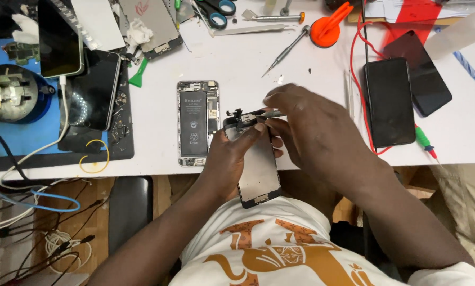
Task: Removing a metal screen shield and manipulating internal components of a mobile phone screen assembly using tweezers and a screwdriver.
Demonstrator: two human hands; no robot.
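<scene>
My left hand (231,156) grips a detached phone screen panel (257,172), its metal back plate facing up, held over the table's front edge. My right hand (306,127) pinches a thin metal tool (269,113) whose tip rests at the panel's top end, where small black parts and a flex cable (238,114) sit. Just left of my hands lies an opened phone body (198,123) with its black battery showing, flat on the white table (311,63).
Two black phones (390,100) lie at the right with a red cable. A screwdriver (286,52), an orange suction cup (327,29), scissors (216,13) and a green pry tool (138,77) lie at the back. More phones on a black mat (122,137) sit at the left.
</scene>
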